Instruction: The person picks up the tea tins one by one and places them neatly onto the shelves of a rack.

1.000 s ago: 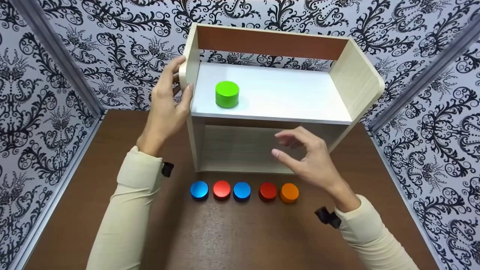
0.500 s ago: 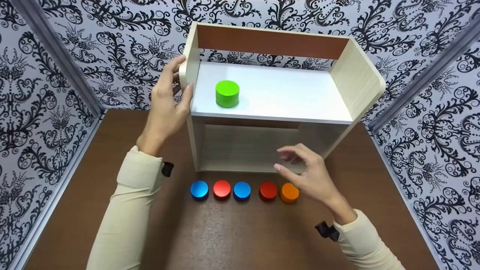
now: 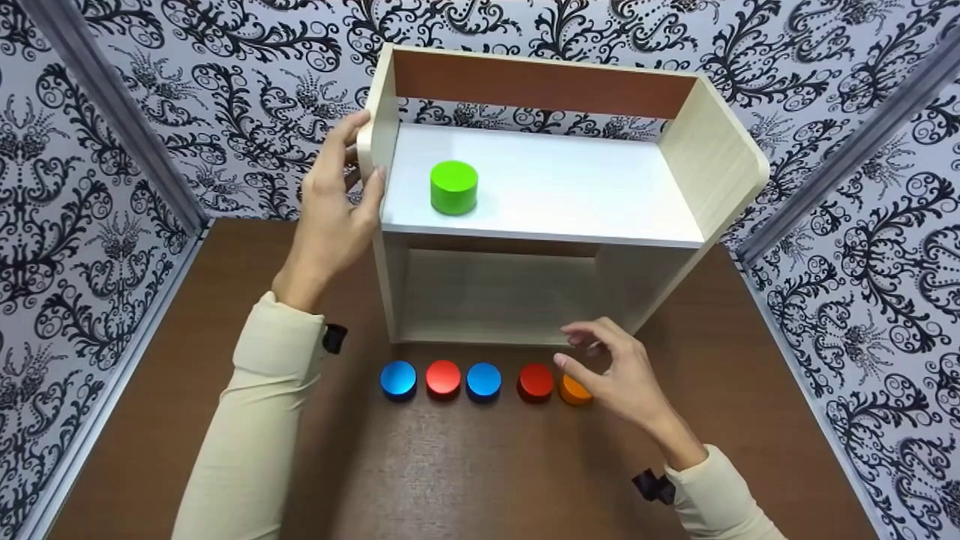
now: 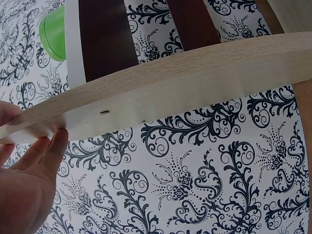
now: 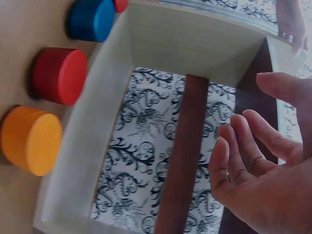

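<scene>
My left hand (image 3: 334,206) grips the front edge of the left side panel (image 3: 381,135) of a two-level shelf unit, thumb on the inner side; the left wrist view shows fingers on the panel's outer face (image 4: 146,105). Above the orange cylinder (image 3: 576,391), my right hand (image 3: 622,371) hovers with bent, spread fingers and holds nothing, partly covering it in the head view. In the right wrist view a gap separates the orange cylinder (image 5: 34,141) from that hand (image 5: 263,161). A dark red cylinder (image 3: 535,382) stands just left of the orange one.
On the white upper shelf (image 3: 570,187) stands a green cylinder (image 3: 454,187). Two blue cylinders (image 3: 398,380) (image 3: 484,382) and a lighter red one (image 3: 443,379) continue the row on the brown table (image 3: 420,465), before the unit's lower compartment (image 3: 495,296). Patterned walls surround the table.
My right hand has come down and toward the front of the table, from before the lower compartment to the orange cylinder. My left hand keeps its grip on the panel.
</scene>
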Demonstrator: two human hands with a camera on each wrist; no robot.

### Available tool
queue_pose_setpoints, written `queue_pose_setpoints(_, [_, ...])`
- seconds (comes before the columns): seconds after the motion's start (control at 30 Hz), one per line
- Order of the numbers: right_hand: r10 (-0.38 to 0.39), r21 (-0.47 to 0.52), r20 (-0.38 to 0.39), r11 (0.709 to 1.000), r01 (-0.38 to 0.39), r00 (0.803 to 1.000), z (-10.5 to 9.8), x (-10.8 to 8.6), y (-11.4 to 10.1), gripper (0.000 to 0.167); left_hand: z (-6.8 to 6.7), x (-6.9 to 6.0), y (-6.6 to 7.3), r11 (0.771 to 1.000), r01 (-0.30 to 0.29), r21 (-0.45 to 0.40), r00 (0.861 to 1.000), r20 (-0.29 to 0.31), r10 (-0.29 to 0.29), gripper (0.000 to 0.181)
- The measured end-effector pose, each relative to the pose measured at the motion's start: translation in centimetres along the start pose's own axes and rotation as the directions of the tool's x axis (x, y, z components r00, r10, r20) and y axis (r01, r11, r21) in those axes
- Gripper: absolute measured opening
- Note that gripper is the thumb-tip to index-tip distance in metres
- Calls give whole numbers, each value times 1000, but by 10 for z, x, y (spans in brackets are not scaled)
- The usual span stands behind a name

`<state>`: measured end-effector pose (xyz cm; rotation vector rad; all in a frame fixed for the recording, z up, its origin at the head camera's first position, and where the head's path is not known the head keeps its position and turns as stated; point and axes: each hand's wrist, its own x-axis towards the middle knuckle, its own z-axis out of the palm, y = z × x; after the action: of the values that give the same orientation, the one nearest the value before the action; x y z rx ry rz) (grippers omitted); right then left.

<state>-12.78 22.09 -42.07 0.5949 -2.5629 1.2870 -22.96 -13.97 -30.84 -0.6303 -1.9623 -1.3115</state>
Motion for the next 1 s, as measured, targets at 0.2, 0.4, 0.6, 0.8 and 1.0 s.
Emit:
queue_pose_setpoints(0.2, [35,-14,-7,999,-35,999,7,-10,18,33,0,0,-1,1000,4,0,1000,0,-4,54])
queue_pose_setpoints(0.4, [54,-57,-31,997,-55,998,11,-18,35,33,0,0,-1,1000,-3,6,1000,0,3,53])
queue_pose_setpoints(0.6, [93,-101,-37,990,-97,995,13,-23,50,36,0,1,0,1000,-15,-1,1000,0,15,52])
queue_pose_setpoints(0.8, [146,-137,-28,979,-148,989,13,-28,63,39,-1,1,1,1000,-4,-6,1000,4,4,53])
queue_pose_setpoints(1.0, [199,-132,12,972,-196,980,10,-33,74,44,-1,0,0,1000,-7,-19,1000,2,7,52])
